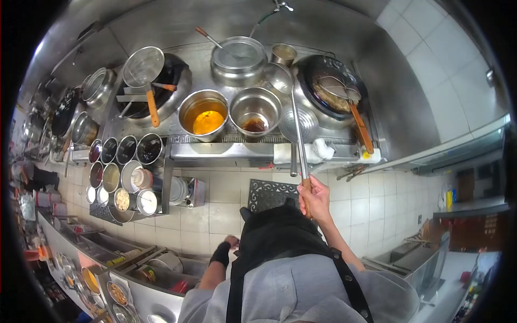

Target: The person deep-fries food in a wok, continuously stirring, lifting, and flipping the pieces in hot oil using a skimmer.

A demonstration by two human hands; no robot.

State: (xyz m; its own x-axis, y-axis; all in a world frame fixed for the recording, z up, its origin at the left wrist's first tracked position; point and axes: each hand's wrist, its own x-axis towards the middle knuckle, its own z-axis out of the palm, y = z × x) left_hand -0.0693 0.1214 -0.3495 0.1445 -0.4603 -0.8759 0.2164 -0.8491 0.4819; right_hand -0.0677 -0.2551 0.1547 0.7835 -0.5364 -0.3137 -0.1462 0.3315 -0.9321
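My right hand [315,199] is closed around the wooden grip of a long-handled ladle [297,121]. The ladle's metal bowl lies over the stove, beside a lidded pot [238,59]. Just under the ladle's handle is a perforated strainer [299,124] on the stove edge. My left hand [232,241] hangs low at my side, its fingers curled with nothing visible in them. In front of me stand a steel pot of orange-yellow liquid [186,116] and a pot with a little brown liquid [237,107].
At the right, a wok [304,81] holds food under a wire skimmer [330,86]. Another wok [180,75] sits left with a mesh strainer [143,66] and a wooden-handled tool [152,110]. Several seasoning containers [149,149] stand left. A counter [167,296] is behind me.
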